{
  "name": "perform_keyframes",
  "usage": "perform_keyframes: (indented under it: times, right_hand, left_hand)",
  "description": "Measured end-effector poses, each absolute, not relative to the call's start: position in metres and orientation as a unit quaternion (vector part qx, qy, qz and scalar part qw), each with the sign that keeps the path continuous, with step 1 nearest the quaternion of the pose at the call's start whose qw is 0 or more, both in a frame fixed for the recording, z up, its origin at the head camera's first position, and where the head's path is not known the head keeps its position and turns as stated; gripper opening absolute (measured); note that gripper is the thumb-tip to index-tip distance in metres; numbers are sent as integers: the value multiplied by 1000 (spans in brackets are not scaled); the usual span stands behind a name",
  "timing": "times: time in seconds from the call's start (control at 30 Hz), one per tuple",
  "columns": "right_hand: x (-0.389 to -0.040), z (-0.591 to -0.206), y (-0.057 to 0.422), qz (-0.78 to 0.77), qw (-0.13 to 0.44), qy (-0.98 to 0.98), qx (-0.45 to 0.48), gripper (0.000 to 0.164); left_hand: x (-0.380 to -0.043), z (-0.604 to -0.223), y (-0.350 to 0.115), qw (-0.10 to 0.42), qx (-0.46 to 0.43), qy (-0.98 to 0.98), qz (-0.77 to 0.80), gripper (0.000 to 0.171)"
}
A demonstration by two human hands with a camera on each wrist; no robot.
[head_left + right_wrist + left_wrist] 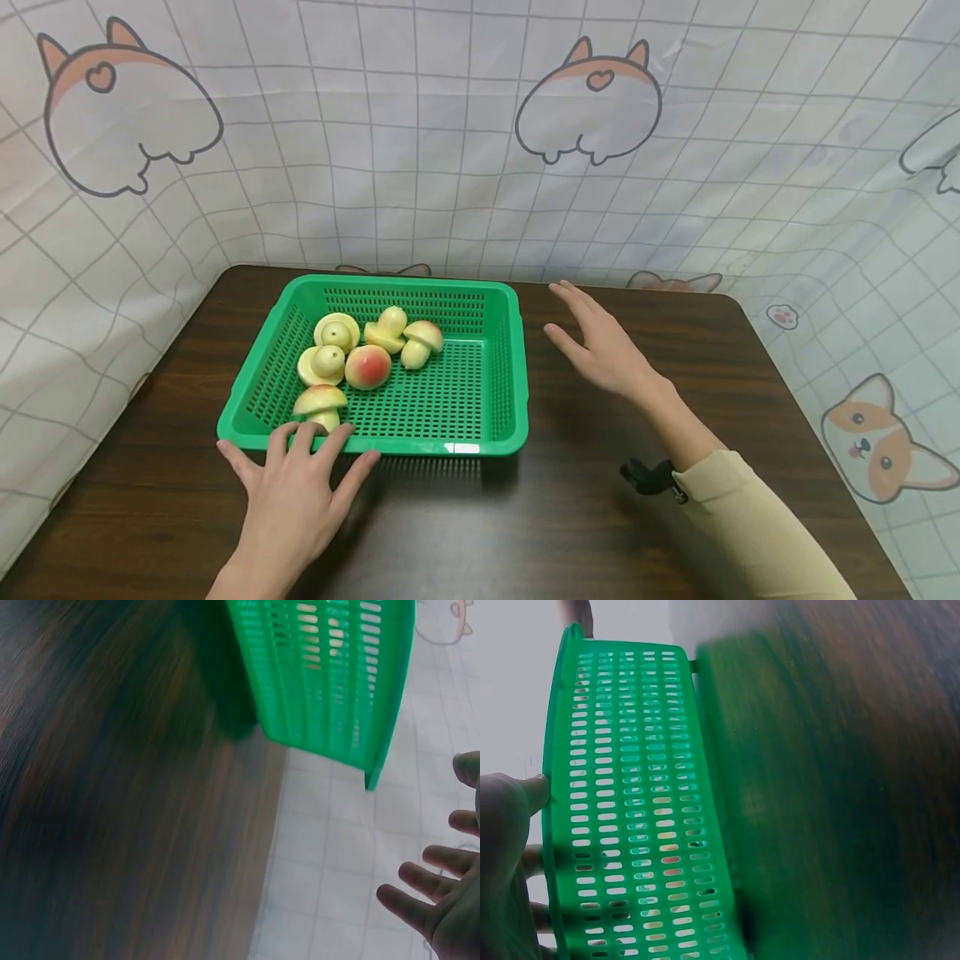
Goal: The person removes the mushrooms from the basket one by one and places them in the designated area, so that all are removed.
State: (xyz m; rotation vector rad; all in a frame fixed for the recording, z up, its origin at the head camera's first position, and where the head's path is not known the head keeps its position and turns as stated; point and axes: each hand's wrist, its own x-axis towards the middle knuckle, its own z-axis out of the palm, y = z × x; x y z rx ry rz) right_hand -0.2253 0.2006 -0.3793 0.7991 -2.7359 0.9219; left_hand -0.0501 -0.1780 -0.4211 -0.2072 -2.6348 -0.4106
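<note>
A green basket (450, 392) stood on the dark table (480, 542), six mushrooms (367, 367) clustered mostly in its left half. A pale patch (462, 447) on its near rim (412, 447) was too small to read. The left hand (294, 496) rested loosely spread on that rim; the right hand (603, 354), stretched open and holding nothing, hovered beyond the basket's right side
</note>
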Motion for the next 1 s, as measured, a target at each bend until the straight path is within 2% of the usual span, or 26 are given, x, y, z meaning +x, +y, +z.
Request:
perform_keyframes:
  times: [0.4, 0.57, 0.73, 1.0]
  right_hand:
    - [-225, -377, 163, 372, 104, -865, 319, 51]
    - [-225, -376, 149, 391, 86, -852, 338, 48]
    - [-226, -374, 136, 404, 64, -845, 344, 48]
    - [-231, -371, 118, 422, 24, -840, 339, 48]
  left_hand:
    - [-51, -422, -179, 236, -74, -960, -134, 44]
    - [-51, -423, -180, 227, -75, -962, -133, 45]
    - [-52, -424, -181, 222, -77, -965, -120, 54]
    - [-54, -424, -179, 238, -76, -962, -113, 60]
